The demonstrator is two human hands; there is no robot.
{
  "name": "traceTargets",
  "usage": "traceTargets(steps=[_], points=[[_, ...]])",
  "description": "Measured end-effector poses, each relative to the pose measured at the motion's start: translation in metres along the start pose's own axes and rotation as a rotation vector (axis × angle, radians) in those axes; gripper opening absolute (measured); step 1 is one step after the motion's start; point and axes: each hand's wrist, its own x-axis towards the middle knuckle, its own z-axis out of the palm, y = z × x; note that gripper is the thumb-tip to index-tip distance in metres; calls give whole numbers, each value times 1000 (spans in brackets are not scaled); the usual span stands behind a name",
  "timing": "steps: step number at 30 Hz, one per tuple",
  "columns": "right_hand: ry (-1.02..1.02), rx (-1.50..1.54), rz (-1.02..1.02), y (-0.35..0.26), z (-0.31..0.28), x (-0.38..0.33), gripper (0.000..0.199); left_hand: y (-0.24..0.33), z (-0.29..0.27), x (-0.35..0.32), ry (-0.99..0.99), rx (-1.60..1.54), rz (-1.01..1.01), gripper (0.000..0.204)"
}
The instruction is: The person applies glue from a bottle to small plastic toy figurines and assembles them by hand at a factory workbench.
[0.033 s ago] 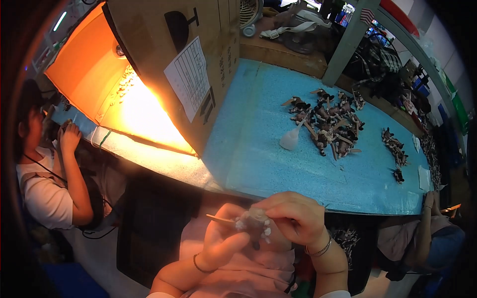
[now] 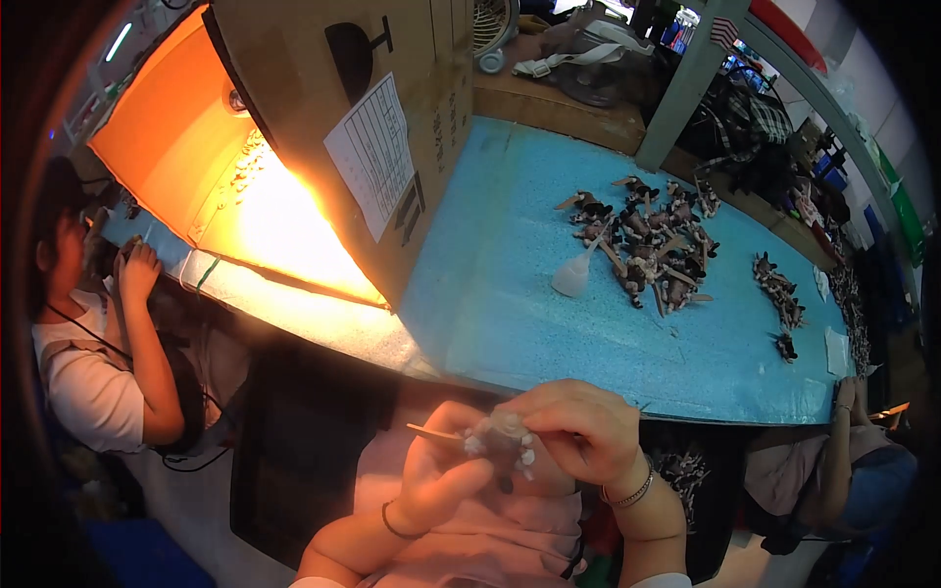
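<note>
Low in front of me, my left hand [image 2: 431,488] grips a small grey figurine [image 2: 502,449] with white tufts along its sides. A thin wooden stick [image 2: 431,431] juts out to the left of it, between thumb and fingers. From the right, my right hand [image 2: 588,421] has its fingertips pinched together at the figurine's top edge; what exactly lies under them is hidden. Beyond my hands on the blue table [image 2: 510,333] lies a heap of similar brown, black and white figurines [image 2: 652,240], several with flat wooden sticks. A white squeeze bottle [image 2: 571,277] with a thin nozzle rests beside that heap.
A cardboard box [image 2: 431,108] stands at the left around a bright orange-lit area. Farther right is a smaller row of figurines [image 2: 777,292]. One co-worker [image 2: 98,382] sits at the left; another person's arm [image 2: 838,451] is at the right. A grey post [image 2: 676,93] rises behind.
</note>
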Motion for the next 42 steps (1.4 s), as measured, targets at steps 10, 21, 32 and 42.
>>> traceTargets(steps=[10, 21, 32, 42], points=[[104, 58, 123, -4, 0, -7, 24, 0, -1, 11, -110, 91, 286, 31], [136, -472, 4, -23, 13, -7, 20, -11, -7, 17, 91, 581, 620, 44], [154, -455, 18, -19, 12, -6, 23, -5, -4, 19, 104, 871, 645, 45], [93, -428, 150, -14, 1, -9, 27, -12, -4, 26, 82, 743, 471, 40]])
